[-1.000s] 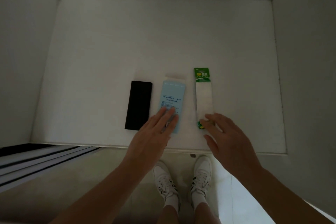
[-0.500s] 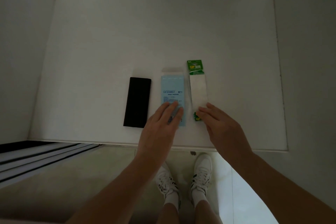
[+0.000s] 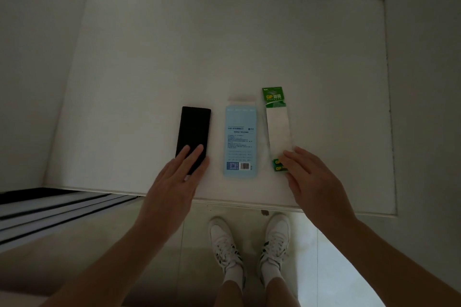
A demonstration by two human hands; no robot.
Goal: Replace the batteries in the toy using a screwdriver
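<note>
**A:** Where are the hands?

**B:** The left hand [image 3: 174,177] lies palm down with its fingers straight. Two fingertips rest flat on the near end of a black slab [image 3: 194,127]. It grips nothing.

**A:** And the right hand?

**B:** The right hand [image 3: 314,182] is also palm down, its fingers loosely spread. The fingertips touch the near end of the battery pack [image 3: 278,127], just over its green tabs. I see no finger curled round the pack.

**A:** How do the things lie?

**B:** There are three in a row near the front edge of the white desk [image 3: 149,57], all lengthwise from near to far. The black slab is on the left and a pale blue packet [image 3: 240,137] is in the middle, apart from both hands. The battery pack is on the right, a long white strip with a green header at its far end. The packet has small print and a barcode at its near end, too fine to read.

**A:** Is the black slab the toy?

**B:** I cannot tell. It is flat, dark and featureless from here.

**A:** What is around them?

**B:** Plain walls close the desk in on the left, right and far sides. Below the near edge a pair of white shoes [image 3: 225,244] stands on a pale floor.
</note>
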